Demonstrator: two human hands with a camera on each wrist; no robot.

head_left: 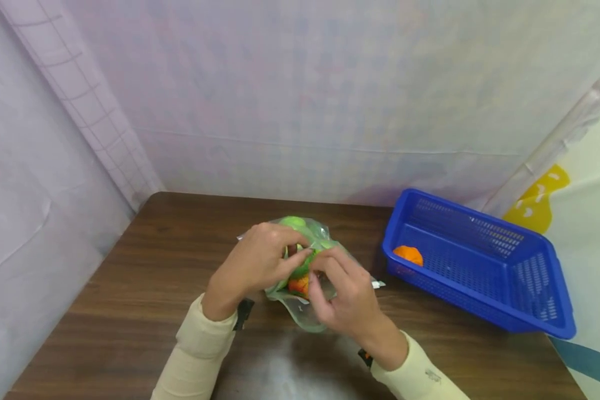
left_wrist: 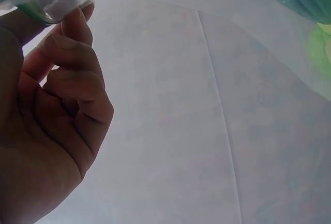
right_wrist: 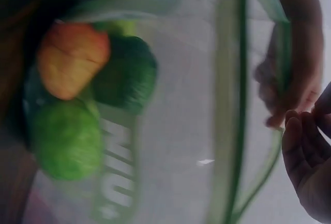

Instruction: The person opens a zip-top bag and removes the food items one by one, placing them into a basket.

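Note:
A clear zip bag [head_left: 307,321] with green edges stands on the table in the head view, fruit inside it. The right wrist view shows its contents through the plastic: a red-orange fruit [right_wrist: 72,61], a light green fruit [right_wrist: 67,140] and a dark green one [right_wrist: 129,74]. My left hand [head_left: 257,258] pinches the bag's top edge between thumb and fingers; in the left wrist view that hand [left_wrist: 59,100] has its other fingers curled. Close beside it, my right hand [head_left: 347,291] pinches the same rim. The hands partly hide the bag from above.
A blue perforated plastic basket [head_left: 480,304] stands at the table's right side, with an orange fruit [head_left: 408,255] in its near left corner. The brown wooden table [head_left: 130,289] meets a pale cloth wall [head_left: 300,139] at the back.

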